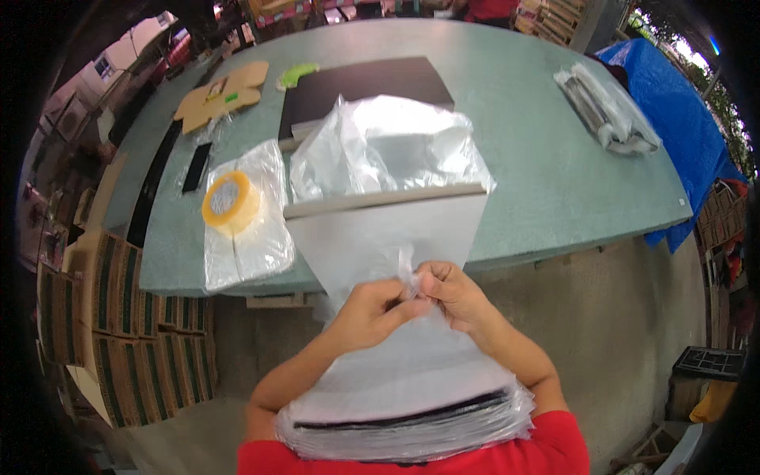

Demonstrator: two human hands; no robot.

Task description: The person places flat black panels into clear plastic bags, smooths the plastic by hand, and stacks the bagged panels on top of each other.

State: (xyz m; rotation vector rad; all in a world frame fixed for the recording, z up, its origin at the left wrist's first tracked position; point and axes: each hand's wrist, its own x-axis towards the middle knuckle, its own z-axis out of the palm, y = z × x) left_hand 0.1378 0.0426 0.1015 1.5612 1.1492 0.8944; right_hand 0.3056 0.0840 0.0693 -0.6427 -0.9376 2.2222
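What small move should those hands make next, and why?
Probably ease the left hand slightly away from the right hand: both seem to pinch the clear plastic close together, and it stands bunched up between them, so a little spreading might smooth it.

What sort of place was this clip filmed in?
Likely a packing area in a workshop or warehouse: a roll of tape on clear plastic bags, a big green worktable, and what look like stacked brown cartons.

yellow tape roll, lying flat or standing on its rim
Lying flat: the yellow tape roll rests on clear plastic packaging, its ring-shaped face turned up.
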